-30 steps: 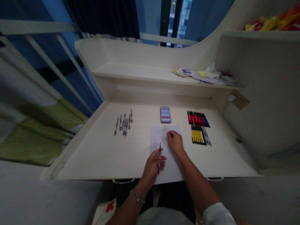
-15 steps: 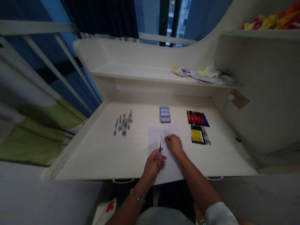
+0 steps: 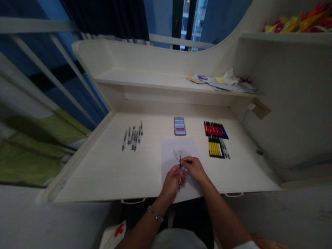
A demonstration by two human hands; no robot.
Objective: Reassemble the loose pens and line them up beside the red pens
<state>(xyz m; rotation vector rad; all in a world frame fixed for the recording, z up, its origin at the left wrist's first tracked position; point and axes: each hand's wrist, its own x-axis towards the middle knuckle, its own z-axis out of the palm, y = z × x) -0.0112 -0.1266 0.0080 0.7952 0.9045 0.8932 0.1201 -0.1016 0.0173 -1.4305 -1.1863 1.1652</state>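
Note:
My left hand [image 3: 172,180] is closed round a thin dark pen [image 3: 180,170], held upright over a white sheet of paper [image 3: 176,148] at the desk's front edge. My right hand [image 3: 195,168] has its fingers curled and pinched at the pen's upper part, touching the left hand. Whether a clear cap is in the right fingers I cannot make out. A bracelet sits on my left wrist.
On the white desk [image 3: 103,173] lie several clear pens [image 3: 132,135] at the left, a small blurred card [image 3: 180,126] at the middle back, and rows of red, blue, yellow and black pens [image 3: 215,138] at the right. A shelf [image 3: 145,77] above holds loose papers [image 3: 223,83].
My right hand has drawn back from the middle of the paper and joined the left hand at the pen. The view has shifted slightly to the right.

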